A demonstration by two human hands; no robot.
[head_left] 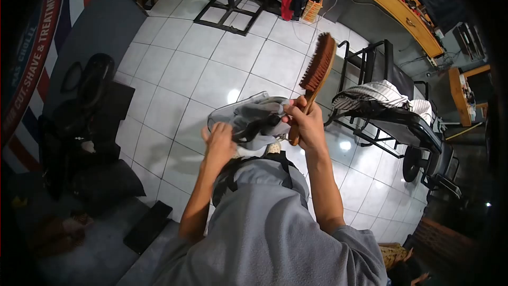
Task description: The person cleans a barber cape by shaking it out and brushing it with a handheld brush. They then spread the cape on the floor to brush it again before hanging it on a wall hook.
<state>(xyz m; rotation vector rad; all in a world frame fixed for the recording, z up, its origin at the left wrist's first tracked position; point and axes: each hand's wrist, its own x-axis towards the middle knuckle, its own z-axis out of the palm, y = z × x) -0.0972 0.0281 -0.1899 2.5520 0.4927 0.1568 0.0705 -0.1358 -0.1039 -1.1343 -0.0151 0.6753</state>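
Note:
My right hand [307, 122] is closed around the wooden handle of a brush with reddish-brown bristles [319, 63]. The brush stands upright, its bristles facing left. Thumb and fingertips of the same hand also touch the edge of a grey, partly see-through pouch or cover [238, 111], with dark patches showing in it. At the lower left edge of this grey item is my left hand [219, 140], fingers bent and blurred. Whether they grip it is hidden.
To the right stands a black barber chair [391, 106] with a striped cloth [370, 95] over it. A black metal frame [230, 13] rests on the white tiled floor [174, 79]. A black cushion [119, 180] is at left, and a wooden drawer unit [407, 16] at upper right.

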